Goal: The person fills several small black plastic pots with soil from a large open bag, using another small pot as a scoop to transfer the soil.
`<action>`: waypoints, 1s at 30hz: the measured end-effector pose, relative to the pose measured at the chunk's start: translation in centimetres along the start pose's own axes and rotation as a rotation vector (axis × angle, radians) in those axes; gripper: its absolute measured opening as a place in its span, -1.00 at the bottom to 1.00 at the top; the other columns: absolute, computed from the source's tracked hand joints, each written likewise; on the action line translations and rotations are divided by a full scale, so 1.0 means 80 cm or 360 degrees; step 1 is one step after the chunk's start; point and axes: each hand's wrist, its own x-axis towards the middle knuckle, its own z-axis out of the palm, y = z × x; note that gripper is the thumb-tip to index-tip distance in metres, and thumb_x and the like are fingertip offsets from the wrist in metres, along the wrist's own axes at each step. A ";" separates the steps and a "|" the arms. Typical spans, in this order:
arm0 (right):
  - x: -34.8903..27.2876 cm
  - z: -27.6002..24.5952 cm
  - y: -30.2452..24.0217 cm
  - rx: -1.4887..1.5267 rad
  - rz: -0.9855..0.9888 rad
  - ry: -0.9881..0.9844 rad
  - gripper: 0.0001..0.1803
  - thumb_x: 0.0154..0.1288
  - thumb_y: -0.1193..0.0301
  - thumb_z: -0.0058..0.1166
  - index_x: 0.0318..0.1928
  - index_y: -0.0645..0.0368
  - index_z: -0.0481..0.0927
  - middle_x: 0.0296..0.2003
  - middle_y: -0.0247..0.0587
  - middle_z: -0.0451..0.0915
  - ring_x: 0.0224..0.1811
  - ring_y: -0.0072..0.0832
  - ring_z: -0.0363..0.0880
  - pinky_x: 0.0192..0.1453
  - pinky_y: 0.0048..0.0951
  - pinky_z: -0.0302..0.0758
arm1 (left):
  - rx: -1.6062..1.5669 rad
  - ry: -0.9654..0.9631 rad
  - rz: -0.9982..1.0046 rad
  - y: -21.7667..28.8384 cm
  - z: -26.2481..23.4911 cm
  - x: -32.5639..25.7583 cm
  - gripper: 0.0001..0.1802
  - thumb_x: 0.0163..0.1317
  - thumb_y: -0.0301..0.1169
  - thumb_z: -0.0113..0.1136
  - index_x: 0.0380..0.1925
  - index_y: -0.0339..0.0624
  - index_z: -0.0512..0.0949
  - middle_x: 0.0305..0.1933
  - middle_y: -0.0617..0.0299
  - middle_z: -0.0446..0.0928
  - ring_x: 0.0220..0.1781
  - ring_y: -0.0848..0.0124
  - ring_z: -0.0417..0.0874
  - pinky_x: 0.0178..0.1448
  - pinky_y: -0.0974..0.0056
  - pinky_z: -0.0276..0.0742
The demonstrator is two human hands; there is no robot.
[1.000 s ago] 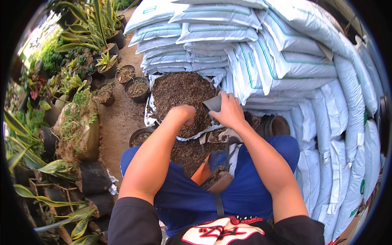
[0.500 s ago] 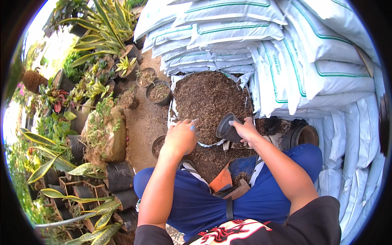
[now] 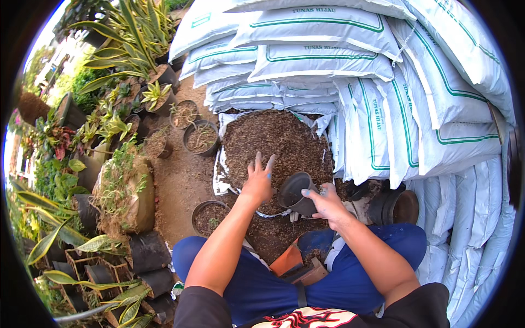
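A heap of dark brown soil mix point(image 3: 273, 139) lies in an opened white sack point(image 3: 221, 175) in front of me. My left hand point(image 3: 258, 179) is over the heap's near edge, fingers spread and nothing in them. Beside it, my right hand point(image 3: 326, 205) grips a small black plastic pot point(image 3: 298, 191) by its side. The pot is tilted, its mouth toward the heap and the left hand. How much is inside the pot cannot be made out.
White sacks with green lines point(image 3: 322, 57) are stacked at the back and right. Black pots point(image 3: 396, 206) lie on their sides by my right knee. Several potted plants point(image 3: 156, 95) fill the left side. A soil-filled pot point(image 3: 210, 217) stands near my left knee.
My left hand's fingers have spread and reach out over the soil. The right hand still holds the pot, now tilted a little differently. The whole view has shifted slightly.
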 end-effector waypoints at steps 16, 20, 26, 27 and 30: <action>0.023 -0.002 -0.041 -0.1192 -0.1174 0.0724 -0.14 0.14 0.25 0.44 0.40 0.18 0.30 0.35 0.24 0.29 0.35 0.20 0.32 0.39 0.07 0.39 | 0.0835 0.0093 0.0260 0.001 0.044 0.043 0.06 0.00 -0.48 0.46 0.54 0.37 0.22 0.67 0.21 -0.01 0.57 -0.10 0.16 0.29 -0.31 0.55; 0.025 -0.008 -0.036 -0.1136 -0.1139 0.0712 -0.13 0.13 0.24 0.45 0.38 0.21 0.31 0.32 0.23 0.32 0.34 0.19 0.34 0.37 0.06 0.42 | 0.0577 0.0179 0.0280 0.002 0.032 0.051 -0.26 0.10 -0.63 0.23 0.34 0.15 0.50 0.51 0.18 0.26 0.44 -0.04 0.34 0.29 -0.10 0.62; 0.059 -0.031 -0.005 -0.0758 -0.0977 0.0705 -0.16 0.13 0.20 0.46 0.33 0.24 0.34 0.20 0.23 0.41 0.26 0.13 0.41 0.36 0.02 0.40 | 0.0387 0.0265 0.0303 0.000 0.026 0.054 -0.43 0.08 -0.71 0.16 0.13 -0.03 0.63 0.24 0.08 0.49 0.29 -0.04 0.49 0.22 0.00 0.66; 0.065 -0.034 0.002 -0.0702 -0.0956 0.0690 -0.16 0.15 0.18 0.47 0.33 0.27 0.33 0.15 0.18 0.44 0.18 0.01 0.50 0.32 -0.07 0.44 | 0.0350 0.0309 0.0304 -0.004 0.029 0.058 -0.46 0.07 -0.70 0.19 0.09 -0.05 0.64 0.20 0.06 0.52 0.27 -0.03 0.52 0.21 0.01 0.65; 0.086 -0.039 0.017 -0.0223 -0.0625 0.0361 -0.12 0.17 0.16 0.48 0.35 0.29 0.29 0.12 0.11 0.45 0.12 -0.14 0.55 0.19 -0.14 0.54 | 0.0158 0.0364 0.0337 -0.004 0.027 0.067 -0.54 0.04 -0.66 0.28 0.00 -0.13 0.66 0.06 -0.01 0.61 0.17 -0.01 0.60 0.17 0.02 0.62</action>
